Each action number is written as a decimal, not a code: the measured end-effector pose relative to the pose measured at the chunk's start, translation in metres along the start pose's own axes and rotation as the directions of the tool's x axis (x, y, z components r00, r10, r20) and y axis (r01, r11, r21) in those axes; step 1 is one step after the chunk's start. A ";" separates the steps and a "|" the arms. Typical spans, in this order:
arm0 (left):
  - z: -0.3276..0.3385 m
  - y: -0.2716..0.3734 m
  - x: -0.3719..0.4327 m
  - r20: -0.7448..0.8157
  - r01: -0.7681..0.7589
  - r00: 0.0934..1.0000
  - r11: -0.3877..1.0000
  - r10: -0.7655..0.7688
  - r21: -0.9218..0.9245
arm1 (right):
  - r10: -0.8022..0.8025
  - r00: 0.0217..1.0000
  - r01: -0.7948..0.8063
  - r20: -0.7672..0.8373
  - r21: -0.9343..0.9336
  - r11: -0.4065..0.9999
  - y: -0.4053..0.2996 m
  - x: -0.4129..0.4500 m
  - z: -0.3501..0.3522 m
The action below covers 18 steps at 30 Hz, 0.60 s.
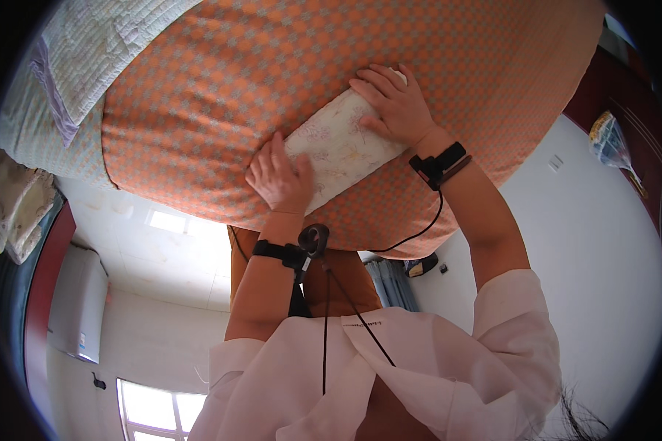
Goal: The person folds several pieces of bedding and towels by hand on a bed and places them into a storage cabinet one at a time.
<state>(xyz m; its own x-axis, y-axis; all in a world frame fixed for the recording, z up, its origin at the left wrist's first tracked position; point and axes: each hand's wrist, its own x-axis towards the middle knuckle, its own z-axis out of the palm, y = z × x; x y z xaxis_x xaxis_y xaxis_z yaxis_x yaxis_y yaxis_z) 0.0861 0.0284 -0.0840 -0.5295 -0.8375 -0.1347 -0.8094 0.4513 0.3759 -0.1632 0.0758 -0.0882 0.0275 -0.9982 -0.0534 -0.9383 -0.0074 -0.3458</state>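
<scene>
A white folded cloth with a pale floral pattern [342, 143] lies slantwise on an orange bedspread with grey motifs [215, 71]. My left hand [281, 176] is at its left end, palm down, fingers spread over the cloth's edge and the bedspread; the thumb is blurred. Over the far right end rests my right hand [394, 105], fingers apart and thumb on the cloth's top. Neither hand shows a closed grip. The undersides of both hands are hidden. Black straps with cables circle both wrists.
A pale quilted cover with a purple edge [116, 49] lies at upper left. Crumpled patterned fabric [22, 204] is at the left rim. A dark red surface at right holds a clear-wrapped item [612, 143]. Black cables [414, 240] hang near my wrists and the bed's near edge.
</scene>
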 end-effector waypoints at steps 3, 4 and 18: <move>-0.004 -0.018 0.007 -0.038 -0.040 0.999 0.997 0.037 -0.061 | 0.026 0.999 -0.026 -0.026 0.011 1.000 0.015 0.001 0.012; -0.004 -0.020 0.015 -0.010 -0.071 0.997 0.997 0.070 -0.038 | 0.032 0.999 -0.032 -0.035 0.005 0.999 0.018 0.002 0.015; -0.098 0.015 0.083 0.883 0.303 0.469 0.944 -0.029 -0.130 | 0.192 0.929 -0.267 0.317 0.215 0.940 0.005 -0.007 -0.074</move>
<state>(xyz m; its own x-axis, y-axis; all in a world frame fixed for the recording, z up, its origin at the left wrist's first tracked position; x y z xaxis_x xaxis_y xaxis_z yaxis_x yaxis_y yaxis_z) 0.0551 -0.0645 0.0003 -0.4491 -0.1344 -0.8833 -0.8916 0.1324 0.4331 -0.1932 0.0784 -0.0198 -0.0448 -0.9097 -0.4127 -0.8149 0.2723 -0.5117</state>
